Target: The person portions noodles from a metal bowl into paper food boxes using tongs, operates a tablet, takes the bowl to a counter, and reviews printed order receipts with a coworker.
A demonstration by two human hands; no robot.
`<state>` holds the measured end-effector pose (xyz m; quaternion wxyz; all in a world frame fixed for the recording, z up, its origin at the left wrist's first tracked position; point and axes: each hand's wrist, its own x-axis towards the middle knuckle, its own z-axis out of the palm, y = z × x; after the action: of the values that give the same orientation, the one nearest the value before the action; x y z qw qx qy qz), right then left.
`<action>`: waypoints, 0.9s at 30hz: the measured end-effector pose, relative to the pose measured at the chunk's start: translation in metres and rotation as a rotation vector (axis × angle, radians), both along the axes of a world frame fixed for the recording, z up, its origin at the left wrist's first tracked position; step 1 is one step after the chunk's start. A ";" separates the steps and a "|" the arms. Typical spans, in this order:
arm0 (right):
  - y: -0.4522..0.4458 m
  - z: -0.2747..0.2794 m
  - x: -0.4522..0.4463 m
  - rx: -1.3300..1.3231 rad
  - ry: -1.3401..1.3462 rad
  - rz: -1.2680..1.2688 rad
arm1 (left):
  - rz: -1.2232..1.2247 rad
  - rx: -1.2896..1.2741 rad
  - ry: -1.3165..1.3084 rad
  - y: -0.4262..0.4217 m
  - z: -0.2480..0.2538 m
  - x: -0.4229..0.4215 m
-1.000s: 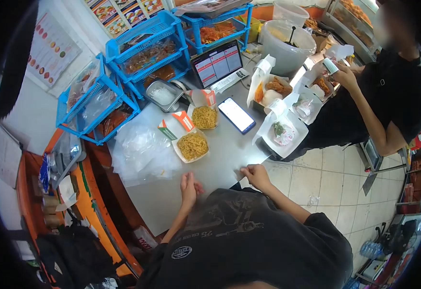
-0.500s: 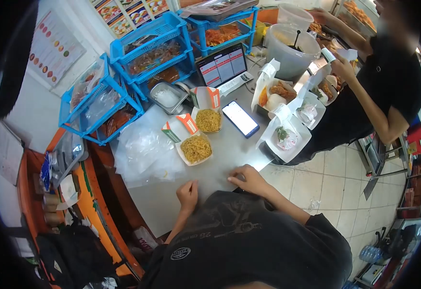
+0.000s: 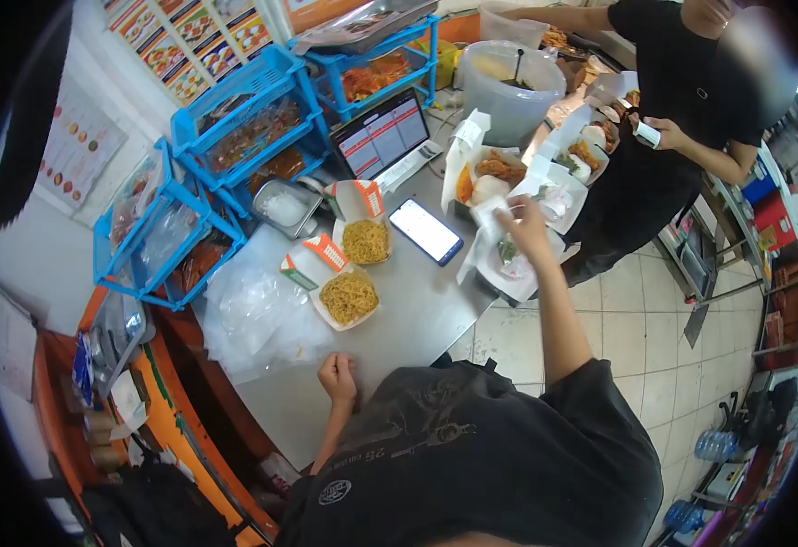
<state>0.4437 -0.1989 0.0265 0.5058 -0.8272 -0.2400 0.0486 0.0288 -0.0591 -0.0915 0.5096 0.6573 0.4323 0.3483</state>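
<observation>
My left hand (image 3: pixel 338 376) rests at the front edge of the metal table (image 3: pixel 394 337), its fingers curled with nothing visible in them. My right hand (image 3: pixel 525 225) is raised over the open white food boxes on the right, at the lid of the nearest box (image 3: pixel 515 276); what its fingers hold, if anything, is too small to tell. Two open boxes of noodles (image 3: pixel 350 298) (image 3: pixel 365 242) stand mid-table. Beside them lies a phone (image 3: pixel 426 232) with a lit screen. Another white box (image 3: pixel 487 178) holds fried food and rice.
Clear plastic bags (image 3: pixel 258 305) lie on the left of the table. Blue racks (image 3: pixel 248 118), a metal tub (image 3: pixel 282 206), a tablet (image 3: pixel 383 137) and a large plastic bucket (image 3: pixel 511 96) stand behind. A co-worker (image 3: pixel 682 100) stands at the right, holding a small item.
My right hand has moved from the table's front edge out to the boxes on the right. My left hand stays near the edge. The co-worker has shifted, one arm stretched to the back.
</observation>
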 end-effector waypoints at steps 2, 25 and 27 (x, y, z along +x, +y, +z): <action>0.013 0.048 -0.057 0.088 -0.044 0.218 | -0.193 -0.261 -0.016 0.013 0.016 0.006; 0.020 0.084 -0.232 0.364 0.617 0.811 | -0.494 -0.671 -1.043 0.006 0.207 0.092; 0.020 0.096 -0.239 0.373 0.597 0.826 | -0.480 -0.711 -1.168 0.012 0.215 0.088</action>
<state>0.2048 -0.1788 0.1228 0.6291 -0.5105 -0.3956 0.4326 0.1171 -0.0469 0.1238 0.9028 0.2351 0.0205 0.3597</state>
